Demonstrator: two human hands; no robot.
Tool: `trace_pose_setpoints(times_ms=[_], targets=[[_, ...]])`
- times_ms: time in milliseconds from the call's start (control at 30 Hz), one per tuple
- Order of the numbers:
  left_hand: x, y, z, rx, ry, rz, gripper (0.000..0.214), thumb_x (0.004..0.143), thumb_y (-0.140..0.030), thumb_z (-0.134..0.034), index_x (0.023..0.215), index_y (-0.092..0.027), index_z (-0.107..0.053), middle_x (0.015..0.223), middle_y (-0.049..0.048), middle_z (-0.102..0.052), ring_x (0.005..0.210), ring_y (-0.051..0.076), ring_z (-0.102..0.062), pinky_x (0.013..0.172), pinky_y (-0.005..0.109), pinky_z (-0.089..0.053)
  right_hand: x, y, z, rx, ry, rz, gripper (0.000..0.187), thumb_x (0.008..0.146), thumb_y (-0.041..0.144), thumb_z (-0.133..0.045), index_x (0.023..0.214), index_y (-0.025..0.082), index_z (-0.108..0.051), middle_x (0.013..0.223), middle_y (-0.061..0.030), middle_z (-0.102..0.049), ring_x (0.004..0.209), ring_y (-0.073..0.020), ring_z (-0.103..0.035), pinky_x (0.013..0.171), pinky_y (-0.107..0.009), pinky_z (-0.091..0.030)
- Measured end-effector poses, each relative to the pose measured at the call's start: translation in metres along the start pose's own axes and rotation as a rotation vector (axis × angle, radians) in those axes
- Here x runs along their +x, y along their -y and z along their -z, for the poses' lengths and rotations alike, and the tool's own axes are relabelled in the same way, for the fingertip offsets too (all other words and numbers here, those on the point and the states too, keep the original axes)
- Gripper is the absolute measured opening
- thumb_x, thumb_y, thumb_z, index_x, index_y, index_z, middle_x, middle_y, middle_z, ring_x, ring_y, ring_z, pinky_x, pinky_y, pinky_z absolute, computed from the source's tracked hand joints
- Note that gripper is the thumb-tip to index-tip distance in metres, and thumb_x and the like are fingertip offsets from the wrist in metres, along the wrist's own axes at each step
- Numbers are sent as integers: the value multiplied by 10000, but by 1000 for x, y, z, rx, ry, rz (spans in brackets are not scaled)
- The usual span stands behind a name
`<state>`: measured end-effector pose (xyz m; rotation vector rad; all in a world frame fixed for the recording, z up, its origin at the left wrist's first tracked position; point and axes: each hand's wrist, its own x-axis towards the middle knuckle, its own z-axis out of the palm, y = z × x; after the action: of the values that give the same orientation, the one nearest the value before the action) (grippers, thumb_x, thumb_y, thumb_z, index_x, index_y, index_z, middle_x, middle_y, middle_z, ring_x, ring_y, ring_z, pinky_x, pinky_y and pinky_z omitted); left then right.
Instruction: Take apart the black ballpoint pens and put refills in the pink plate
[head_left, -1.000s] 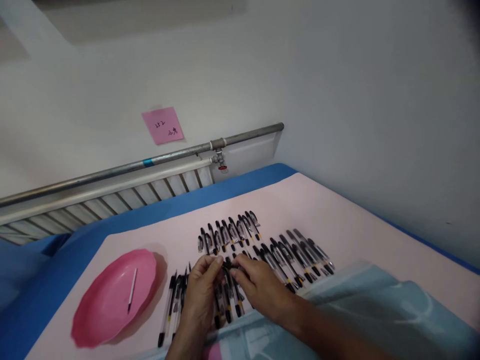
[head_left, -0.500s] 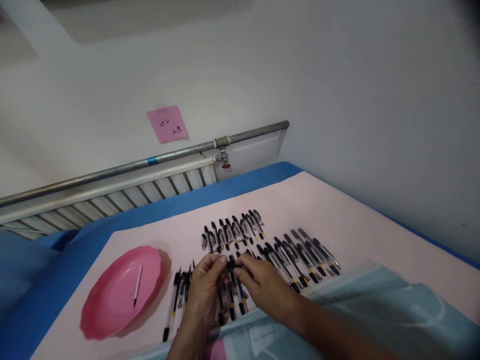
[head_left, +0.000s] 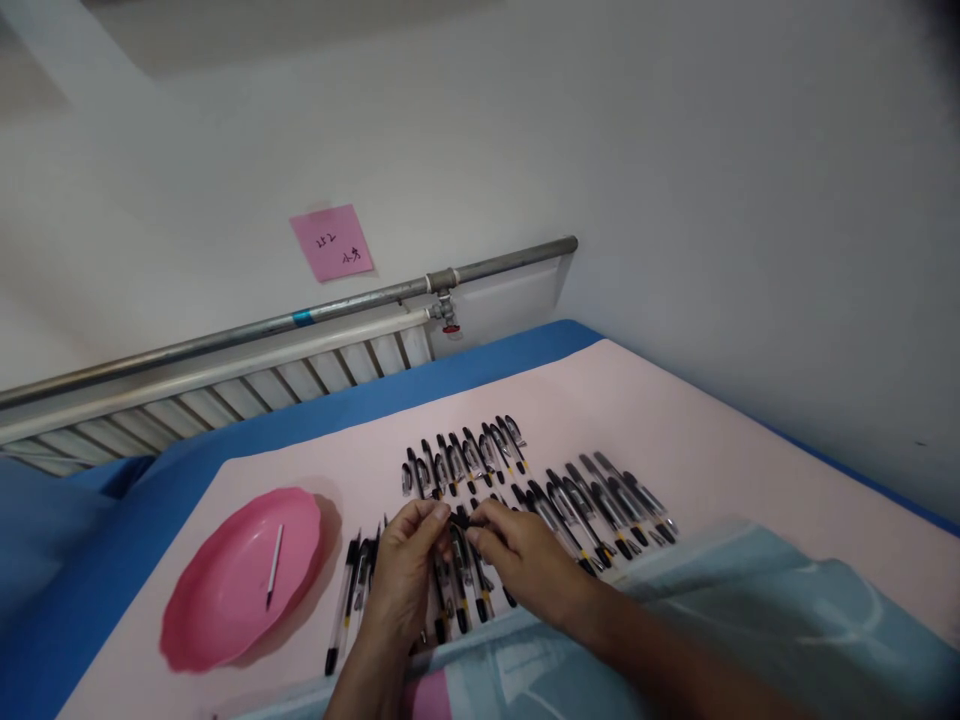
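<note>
My left hand [head_left: 403, 575] and my right hand [head_left: 525, 565] meet over a pink sheet [head_left: 645, 420], fingertips pinched together on one black pen [head_left: 459, 520]. Beneath them lie several clear pens with black caps [head_left: 457, 590] in a row. More pens [head_left: 600, 505] lie side by side to the right, and a row of pen caps [head_left: 465, 458] sits just beyond the hands. A few pens [head_left: 346, 600] lie left of my left hand.
A pink plate [head_left: 225, 590] at the left holds one thin white refill [head_left: 274, 565]. Blue cloth [head_left: 112, 540] rims the pink sheet. A light blue cloth [head_left: 750, 620] covers the near right. A radiator, pipe and pink sticky note [head_left: 331, 243] are on the wall behind.
Both hands stay together on the pen, with only small finger motion. The view has drifted slightly, so everything sits a little to the right of where it was.
</note>
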<state>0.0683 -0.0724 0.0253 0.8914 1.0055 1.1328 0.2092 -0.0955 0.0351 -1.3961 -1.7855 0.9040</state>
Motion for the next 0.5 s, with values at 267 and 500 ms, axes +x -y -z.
trace_pose_setpoints(times_ms=[267,500], targets=[[-2,3,-1,135,-27,-29,310,678,-396,-641,554,-163,-479,462,-55,-449,454,66,-389,511,196,-312,-1,2,0,-22,-10,18,143,834,246,-409,778,182,-524,691,-1,-571,631,-116,-499,577,-225,-338],[-3,-1,1,124,8,-51,243,687,-356,-637,595,-157,-532,482,-36,-501,482,82,-434,553,211,-342,3,13,7,461,211,-387,99,794,267,-414,738,210,-471,519,76,-414,376,-59,-304,379,-190,-226]])
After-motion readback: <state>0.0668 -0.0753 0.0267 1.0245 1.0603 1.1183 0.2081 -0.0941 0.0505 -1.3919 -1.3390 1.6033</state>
